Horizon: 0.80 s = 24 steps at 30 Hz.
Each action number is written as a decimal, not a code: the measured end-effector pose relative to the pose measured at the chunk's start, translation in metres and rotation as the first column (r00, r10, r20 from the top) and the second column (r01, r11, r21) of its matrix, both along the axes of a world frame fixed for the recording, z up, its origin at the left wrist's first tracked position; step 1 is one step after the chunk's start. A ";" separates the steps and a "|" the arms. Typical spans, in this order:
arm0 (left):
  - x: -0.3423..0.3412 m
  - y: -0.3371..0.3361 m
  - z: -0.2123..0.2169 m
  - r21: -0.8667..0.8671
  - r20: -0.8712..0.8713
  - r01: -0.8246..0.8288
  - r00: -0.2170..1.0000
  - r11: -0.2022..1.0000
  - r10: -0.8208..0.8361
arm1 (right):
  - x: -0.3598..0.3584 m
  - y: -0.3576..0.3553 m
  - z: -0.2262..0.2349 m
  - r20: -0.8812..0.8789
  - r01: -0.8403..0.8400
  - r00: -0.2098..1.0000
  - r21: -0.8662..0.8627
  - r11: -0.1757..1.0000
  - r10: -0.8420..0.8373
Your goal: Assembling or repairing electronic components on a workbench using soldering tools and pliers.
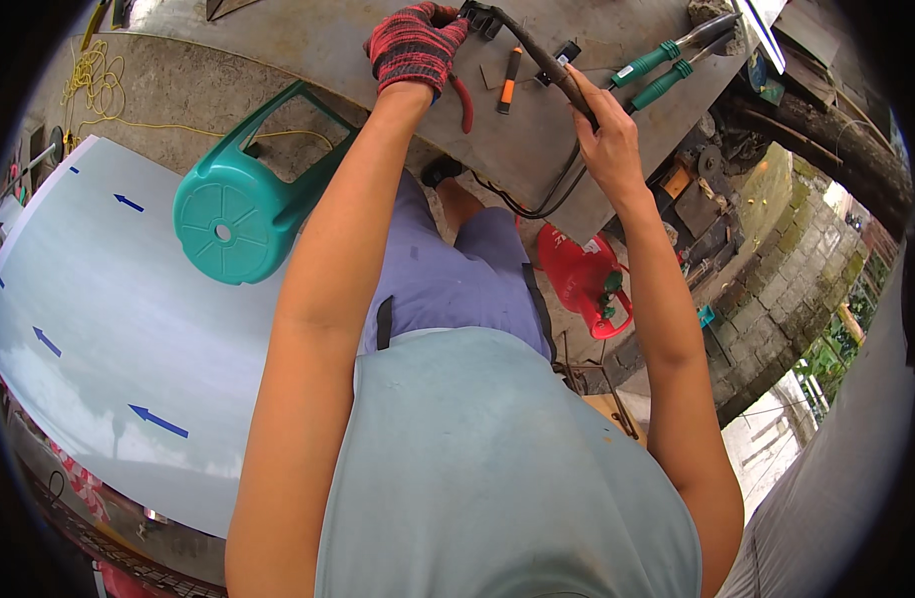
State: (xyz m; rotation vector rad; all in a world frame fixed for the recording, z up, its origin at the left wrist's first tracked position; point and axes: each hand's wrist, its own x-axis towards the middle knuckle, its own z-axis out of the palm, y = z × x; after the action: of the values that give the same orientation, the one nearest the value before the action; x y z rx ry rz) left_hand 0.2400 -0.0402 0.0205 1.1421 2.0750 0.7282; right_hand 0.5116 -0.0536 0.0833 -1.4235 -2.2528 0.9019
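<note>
At the top of the view, my left hand (415, 45), in a red-and-black knitted glove, is closed beside the dark head of a long black tool. Whatever its fingers grip is hidden. My bare right hand (607, 130) wraps round the handle of that tool (533, 50), which looks like a welding electrode holder. Just below the glove a curved red handle (463, 105) sticks out; its other end is covered. On the metal table between my hands lies an orange-and-black screwdriver (509, 82), near a small black object (557, 62).
Two green-handled tools (649, 66) lie right on the metal table (308, 45). Black cable (537, 214) hangs at its edge. A teal plastic stool (233, 219) lies tipped on the left, beside a pale sheet (89, 329) with blue arrows. A red container (582, 274) stands by my legs.
</note>
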 end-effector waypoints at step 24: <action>0.002 0.001 0.001 -0.013 -0.020 0.012 1.000 1.000 -0.013 | -0.007 0.002 0.003 0.117 0.004 0.993 0.023 1.000 -0.007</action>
State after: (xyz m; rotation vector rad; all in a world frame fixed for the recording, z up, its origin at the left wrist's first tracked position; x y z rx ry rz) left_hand 0.2419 -0.0392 0.0218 1.1587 2.0840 0.6998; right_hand 0.5041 -0.0514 0.0864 -1.5085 -2.3345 0.8085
